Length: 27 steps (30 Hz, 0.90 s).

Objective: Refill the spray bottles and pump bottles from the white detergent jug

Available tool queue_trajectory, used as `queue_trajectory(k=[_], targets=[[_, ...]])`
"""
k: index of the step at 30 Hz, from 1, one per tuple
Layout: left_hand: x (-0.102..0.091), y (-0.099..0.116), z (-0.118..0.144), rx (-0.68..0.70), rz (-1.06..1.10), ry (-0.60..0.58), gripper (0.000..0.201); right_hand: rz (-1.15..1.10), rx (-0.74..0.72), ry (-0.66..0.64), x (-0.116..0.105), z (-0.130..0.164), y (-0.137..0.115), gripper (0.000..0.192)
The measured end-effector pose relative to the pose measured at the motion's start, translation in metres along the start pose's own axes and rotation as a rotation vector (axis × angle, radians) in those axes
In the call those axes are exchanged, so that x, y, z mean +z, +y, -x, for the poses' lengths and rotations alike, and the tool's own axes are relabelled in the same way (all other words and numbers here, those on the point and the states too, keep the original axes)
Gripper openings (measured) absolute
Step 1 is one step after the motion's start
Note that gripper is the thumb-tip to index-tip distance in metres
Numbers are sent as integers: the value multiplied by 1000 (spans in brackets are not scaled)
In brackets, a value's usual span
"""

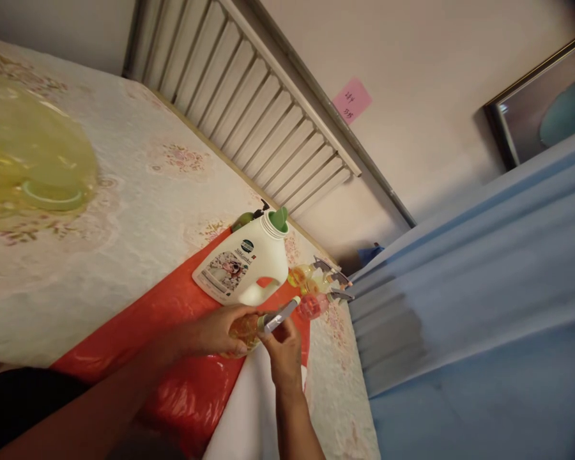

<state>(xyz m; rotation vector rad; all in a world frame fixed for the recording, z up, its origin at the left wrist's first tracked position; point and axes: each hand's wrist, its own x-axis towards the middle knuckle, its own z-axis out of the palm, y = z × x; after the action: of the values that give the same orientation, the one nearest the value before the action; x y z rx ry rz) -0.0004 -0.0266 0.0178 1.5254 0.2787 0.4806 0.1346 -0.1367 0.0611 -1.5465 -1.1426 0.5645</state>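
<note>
My left hand point(211, 331) is wrapped around the body of a small spray bottle point(243, 328) with amber liquid, tilted on its side. My right hand point(285, 358) has its fingers closed at the bottle's neck, by the grey spray head point(282, 314). Just beyond them a large white detergent jug point(242, 268) stands with a green spout in its mouth. Red plastic sheeting point(138, 326) lies beneath the jug and my hands.
Several spray bottles with yellow and pink liquid point(312, 305) stand right of the jug. A dark pump top point(262, 207) shows behind it. A yellow translucent basin point(33, 147) sits on the floral tablecloth point(138, 191) at left. A radiator point(249, 96) and blue curtain point(479, 306) border the table.
</note>
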Motion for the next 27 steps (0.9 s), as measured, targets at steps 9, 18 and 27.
queue_trajectory(k=[9, 18, 27], targets=[[-1, -1, -1, 30, -15, -11, 70, -94, 4, -109, -5, 1, 1, 32], [0, 2, 1, 20, 16, -15, 66, -87, -14, -8, -2, 4, 9, 34], [1, 1, 1, -44, 28, -39, 63, 56, 28, 198, 11, 5, 7, 27]])
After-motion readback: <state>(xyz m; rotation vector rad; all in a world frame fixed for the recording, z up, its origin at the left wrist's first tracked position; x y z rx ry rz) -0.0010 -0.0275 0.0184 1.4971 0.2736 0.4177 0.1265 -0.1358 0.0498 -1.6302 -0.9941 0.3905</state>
